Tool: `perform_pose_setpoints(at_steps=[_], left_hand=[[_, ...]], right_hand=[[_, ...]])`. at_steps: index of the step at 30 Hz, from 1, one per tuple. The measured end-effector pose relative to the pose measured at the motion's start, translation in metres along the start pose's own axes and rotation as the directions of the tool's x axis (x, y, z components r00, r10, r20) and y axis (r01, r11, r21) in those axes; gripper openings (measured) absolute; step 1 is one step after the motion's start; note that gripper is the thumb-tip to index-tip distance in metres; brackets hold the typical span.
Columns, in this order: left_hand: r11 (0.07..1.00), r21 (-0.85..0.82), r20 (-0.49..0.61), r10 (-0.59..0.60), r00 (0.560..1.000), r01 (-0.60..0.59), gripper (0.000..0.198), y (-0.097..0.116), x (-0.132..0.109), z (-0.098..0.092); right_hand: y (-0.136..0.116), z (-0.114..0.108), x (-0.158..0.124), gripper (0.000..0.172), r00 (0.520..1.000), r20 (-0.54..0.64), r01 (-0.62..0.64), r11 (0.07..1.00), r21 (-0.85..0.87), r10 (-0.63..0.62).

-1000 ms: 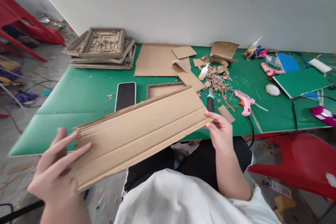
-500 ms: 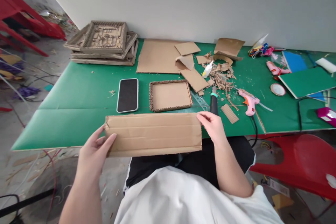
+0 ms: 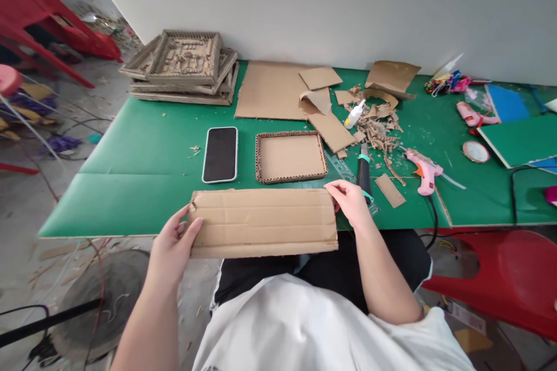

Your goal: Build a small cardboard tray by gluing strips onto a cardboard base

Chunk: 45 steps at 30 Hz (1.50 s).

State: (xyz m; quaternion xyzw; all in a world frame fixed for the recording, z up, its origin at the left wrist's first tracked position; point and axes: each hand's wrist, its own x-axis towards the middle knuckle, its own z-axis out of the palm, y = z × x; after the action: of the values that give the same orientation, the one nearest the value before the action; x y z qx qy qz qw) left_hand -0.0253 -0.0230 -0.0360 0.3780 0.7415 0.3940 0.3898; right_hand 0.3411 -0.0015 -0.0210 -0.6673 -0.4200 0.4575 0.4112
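Observation:
A long creased strip of cardboard (image 3: pixel 263 223) is held between my hands, over the table's front edge and my lap. My left hand (image 3: pixel 176 240) grips its left end, thumb on the upper face and fingers behind. At the upper right corner my right hand (image 3: pixel 348 200) pinches the edge; some of its fingers are hidden. Just beyond the strip lies a shallow cardboard tray (image 3: pixel 291 156) with corrugated rims. Left of the tray is a phone (image 3: pixel 220 155) with a dark screen. A utility knife (image 3: pixel 364 174) rests beyond my right hand, partly over a clear green ruler (image 3: pixel 339 167).
Stacked cardboard frames (image 3: pixel 185 64) stand at the back left. Cardboard sheets (image 3: pixel 265 90), scraps (image 3: pixel 380 127) and a white glue bottle (image 3: pixel 354 114) lie at the back. A pink glue gun (image 3: pixel 424 171) with a cord, tape roll (image 3: pixel 476 152) and red chair (image 3: pixel 513 272) are to the right.
The view has shifted slightly, so the table's things appear further right. Both hands keep their hold on the cardboard strip, and its near edge has tilted a little.

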Motion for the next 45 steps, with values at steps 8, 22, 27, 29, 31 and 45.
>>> perform_pose_setpoints(at_steps=[8,22,27,29,31,45], left_hand=[[0.990,-0.128,-0.015,-0.060,0.998,0.058,0.070,0.000,-0.003,0.001],[0.991,0.129,-0.075,-0.026,0.997,0.035,0.075,-0.007,-0.002,-0.004],[0.983,0.181,-0.095,-0.019,0.995,0.036,0.076,-0.007,-0.002,-0.006],[0.987,0.151,-0.097,-0.033,0.995,0.047,0.076,-0.007,-0.002,-0.005],[0.994,0.089,-0.090,-0.055,0.994,0.063,0.074,-0.007,-0.002,-0.004],[0.891,-0.405,-0.478,-0.015,0.878,-0.205,0.045,0.031,-0.008,-0.025]], right_hand=[[0.001,0.002,0.005,0.035,0.995,-0.099,0.020,1.000,0.017,-0.019],[0.000,-0.005,0.000,0.027,0.923,-0.277,0.196,0.944,-0.264,-0.269],[-0.007,-0.024,0.011,0.033,0.846,-0.349,0.291,0.897,-0.333,-0.404],[-0.008,-0.032,0.016,0.037,0.797,-0.288,0.367,0.804,-0.469,-0.531],[-0.007,-0.036,0.020,0.038,0.754,-0.200,0.413,0.688,-0.597,-0.626],[-0.010,-0.002,0.033,0.033,0.714,0.214,0.557,0.357,-0.749,-0.666]])
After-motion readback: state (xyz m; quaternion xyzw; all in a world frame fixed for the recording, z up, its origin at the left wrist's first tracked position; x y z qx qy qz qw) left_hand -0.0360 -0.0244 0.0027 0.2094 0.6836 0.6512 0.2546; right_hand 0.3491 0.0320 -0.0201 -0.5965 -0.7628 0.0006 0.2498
